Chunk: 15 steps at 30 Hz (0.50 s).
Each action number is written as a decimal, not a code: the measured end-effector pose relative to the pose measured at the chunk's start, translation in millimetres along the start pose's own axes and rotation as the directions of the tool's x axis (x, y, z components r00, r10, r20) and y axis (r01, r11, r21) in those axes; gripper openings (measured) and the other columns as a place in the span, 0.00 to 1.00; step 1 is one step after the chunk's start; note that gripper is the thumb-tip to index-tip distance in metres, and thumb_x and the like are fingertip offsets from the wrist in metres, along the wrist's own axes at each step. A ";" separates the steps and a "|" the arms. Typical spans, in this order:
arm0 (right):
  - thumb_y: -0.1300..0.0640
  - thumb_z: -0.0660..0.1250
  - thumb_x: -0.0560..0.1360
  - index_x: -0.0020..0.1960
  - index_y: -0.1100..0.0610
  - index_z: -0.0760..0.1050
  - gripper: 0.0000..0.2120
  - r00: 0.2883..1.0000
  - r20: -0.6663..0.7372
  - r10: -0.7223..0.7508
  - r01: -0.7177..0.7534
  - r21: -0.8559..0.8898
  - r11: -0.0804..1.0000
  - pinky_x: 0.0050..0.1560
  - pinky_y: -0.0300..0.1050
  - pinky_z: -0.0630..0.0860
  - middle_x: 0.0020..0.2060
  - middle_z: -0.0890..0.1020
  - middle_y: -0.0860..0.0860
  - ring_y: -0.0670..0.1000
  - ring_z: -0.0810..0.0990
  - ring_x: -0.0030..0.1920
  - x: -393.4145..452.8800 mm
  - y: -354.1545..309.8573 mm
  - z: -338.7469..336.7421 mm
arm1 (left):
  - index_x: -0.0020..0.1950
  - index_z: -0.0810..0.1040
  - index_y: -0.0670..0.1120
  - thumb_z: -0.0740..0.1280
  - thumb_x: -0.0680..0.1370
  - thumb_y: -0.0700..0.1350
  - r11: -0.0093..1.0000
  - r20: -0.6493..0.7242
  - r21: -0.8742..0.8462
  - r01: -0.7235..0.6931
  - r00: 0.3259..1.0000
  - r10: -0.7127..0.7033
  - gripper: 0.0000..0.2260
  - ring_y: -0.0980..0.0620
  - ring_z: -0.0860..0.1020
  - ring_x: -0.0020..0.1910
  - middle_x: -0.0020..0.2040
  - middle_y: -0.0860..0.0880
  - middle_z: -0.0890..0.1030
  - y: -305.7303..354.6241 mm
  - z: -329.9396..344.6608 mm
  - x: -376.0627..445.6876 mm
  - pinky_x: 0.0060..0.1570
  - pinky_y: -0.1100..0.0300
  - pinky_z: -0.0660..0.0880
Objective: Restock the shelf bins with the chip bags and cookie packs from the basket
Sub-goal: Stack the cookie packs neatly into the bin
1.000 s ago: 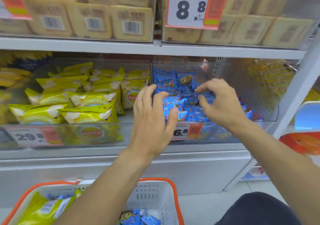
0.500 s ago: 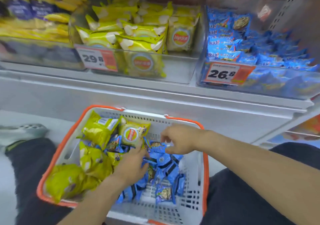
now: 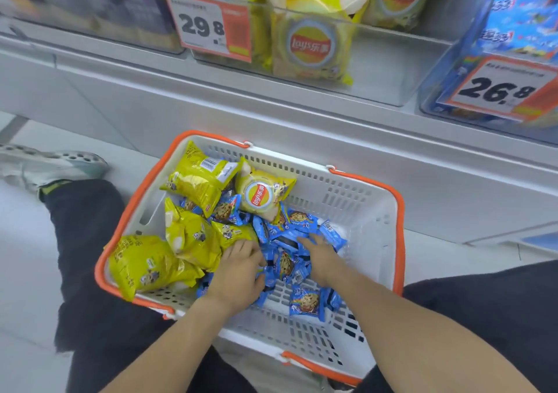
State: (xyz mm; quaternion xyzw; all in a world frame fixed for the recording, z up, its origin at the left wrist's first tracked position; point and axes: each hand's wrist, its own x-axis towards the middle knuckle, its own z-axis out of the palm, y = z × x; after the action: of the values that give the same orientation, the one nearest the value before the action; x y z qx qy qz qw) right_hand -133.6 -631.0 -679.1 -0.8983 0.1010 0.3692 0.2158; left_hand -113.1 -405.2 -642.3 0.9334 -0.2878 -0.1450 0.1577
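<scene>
A white basket with an orange rim sits on the floor between my knees. Several yellow chip bags fill its left side. A pile of blue cookie packs lies in the middle, and one pack lies apart near the front. My left hand is down in the pile with its fingers curled around blue packs. My right hand rests flat on the pile, fingers spread. On the shelf above are the chip bin and the cookie bin.
A 29.8 price tag hangs on the chip bin and a 26.8 price tag on the cookie bin. The grey shelf ledge juts out above the basket. My shoe and dark trouser legs flank the basket.
A second ago both hands were up in the cookie bin. They came down into the basket, and the view has dropped and closed in as they settle on the blue packs.
</scene>
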 end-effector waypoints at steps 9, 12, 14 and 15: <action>0.69 0.64 0.74 0.49 0.50 0.70 0.14 0.961 -0.262 0.090 -0.044 0.176 0.983 0.46 0.50 0.78 0.57 0.70 0.52 0.56 0.78 0.44 2.9 6.1 5.4 | 0.46 0.80 0.50 0.69 0.70 0.48 0.997 -0.058 -0.072 0.027 0.998 -0.031 0.06 0.49 0.74 0.54 0.50 0.53 0.75 -0.1 7.1 2.7 0.52 0.53 0.73; 0.61 0.66 0.78 0.53 0.53 0.71 0.07 0.978 -0.194 0.078 -0.050 0.141 0.989 0.52 0.48 0.75 0.57 0.73 0.54 0.57 0.78 0.50 -0.7 -6.8 -12.3 | 0.48 0.80 0.50 0.68 0.70 0.51 0.996 -0.042 -0.066 0.063 0.997 -0.066 0.10 0.48 0.75 0.54 0.50 0.52 0.76 5.0 4.1 3.9 0.53 0.52 0.74; 0.58 0.66 0.79 0.53 0.53 0.70 0.06 0.990 -0.144 0.007 0.007 0.094 0.996 0.50 0.46 0.73 0.54 0.75 0.54 0.56 0.76 0.50 -7.6 -20.8 -33.5 | 0.58 0.79 0.49 0.69 0.73 0.54 0.995 0.010 -0.049 0.088 0.996 -0.088 0.16 0.47 0.73 0.59 0.54 0.51 0.76 13.2 -1.0 7.3 0.59 0.52 0.71; 0.57 0.67 0.79 0.52 0.53 0.69 0.06 0.992 -0.117 -0.038 0.050 0.100 0.994 0.47 0.46 0.72 0.51 0.76 0.53 0.54 0.76 0.48 -13.9 -28.6 -46.3 | 0.64 0.75 0.50 0.68 0.75 0.55 0.992 0.043 -0.063 0.109 0.993 -0.106 0.19 0.47 0.71 0.62 0.57 0.51 0.75 17.9 -4.1 9.9 0.61 0.54 0.69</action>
State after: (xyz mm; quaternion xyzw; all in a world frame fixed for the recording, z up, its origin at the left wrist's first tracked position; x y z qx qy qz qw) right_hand -105.0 -626.8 -630.9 -0.9078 0.1124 0.3063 0.2634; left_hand -112.6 -424.2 -633.5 0.9389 -0.2353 -0.1809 0.1743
